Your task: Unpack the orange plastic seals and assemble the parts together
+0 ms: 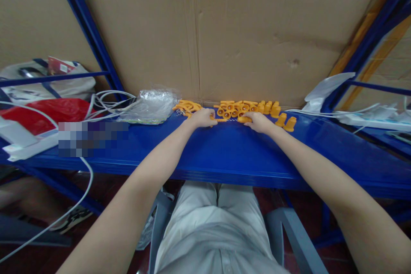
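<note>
My left hand (204, 117) is closed on a small orange piece at the back of the blue table (224, 150). To its right, my right hand (257, 121) has its fingers closed on an orange cup-shaped part (244, 119). A thin spring-like row of orange and silver (230, 120) lies between the two hands. Behind them several orange cups (234, 113) lie on their sides with their openings toward me. More orange cups (289, 124) stand upright beyond my right hand. Curved orange pieces (187, 106) are heaped behind my left hand.
Clear plastic bags (149, 107) lie left of the orange pieces. White cables (111, 98), a red bag (61, 111) and a white power strip (32, 147) are further left. Cardboard (237, 38) closes off the back. A person's leg (27, 199) shows at lower left.
</note>
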`<action>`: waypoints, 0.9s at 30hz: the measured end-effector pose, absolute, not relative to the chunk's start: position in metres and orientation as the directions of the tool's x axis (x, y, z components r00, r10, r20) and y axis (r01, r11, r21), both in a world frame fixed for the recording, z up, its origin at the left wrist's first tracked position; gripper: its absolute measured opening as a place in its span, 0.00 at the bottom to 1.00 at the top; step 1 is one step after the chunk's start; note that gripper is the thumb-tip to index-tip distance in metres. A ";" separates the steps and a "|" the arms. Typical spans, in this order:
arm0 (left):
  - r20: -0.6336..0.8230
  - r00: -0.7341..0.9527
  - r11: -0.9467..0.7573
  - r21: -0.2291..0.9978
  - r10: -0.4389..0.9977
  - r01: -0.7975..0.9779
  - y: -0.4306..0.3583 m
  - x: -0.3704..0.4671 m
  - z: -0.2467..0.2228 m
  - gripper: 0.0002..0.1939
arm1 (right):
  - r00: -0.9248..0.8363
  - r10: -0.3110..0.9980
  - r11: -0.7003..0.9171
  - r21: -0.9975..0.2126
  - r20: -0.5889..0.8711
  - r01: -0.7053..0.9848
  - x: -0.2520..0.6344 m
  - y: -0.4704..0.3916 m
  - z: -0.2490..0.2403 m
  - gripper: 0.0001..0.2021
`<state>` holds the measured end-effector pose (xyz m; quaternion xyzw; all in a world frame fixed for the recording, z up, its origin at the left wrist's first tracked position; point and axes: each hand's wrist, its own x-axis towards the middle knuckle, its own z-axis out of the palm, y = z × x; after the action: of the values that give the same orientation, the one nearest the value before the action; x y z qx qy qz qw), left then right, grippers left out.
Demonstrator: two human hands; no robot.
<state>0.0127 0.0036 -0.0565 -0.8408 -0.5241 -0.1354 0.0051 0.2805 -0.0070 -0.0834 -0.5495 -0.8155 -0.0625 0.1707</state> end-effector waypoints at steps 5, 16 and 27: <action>0.246 0.402 -0.450 0.188 0.882 0.873 -0.001 0.016 -0.055 0.14 | -0.408 0.826 0.481 -0.109 0.390 0.870 0.282 -0.004 -0.086 0.18; 0.426 0.435 -0.567 0.256 0.793 0.783 -0.010 0.023 -0.056 0.17 | -0.489 0.714 0.608 -0.098 0.501 0.788 0.269 -0.019 -0.082 0.21; 0.425 0.346 -0.531 0.477 0.837 0.700 0.000 0.025 -0.065 0.11 | -0.495 0.693 0.643 -0.140 0.524 0.753 0.272 -0.013 -0.082 0.22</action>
<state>0.0246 0.0002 -0.0650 -0.8134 -0.4722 -0.3226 -0.1062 0.2725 -0.0126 -0.0817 -0.4190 -0.8629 -0.0538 0.2774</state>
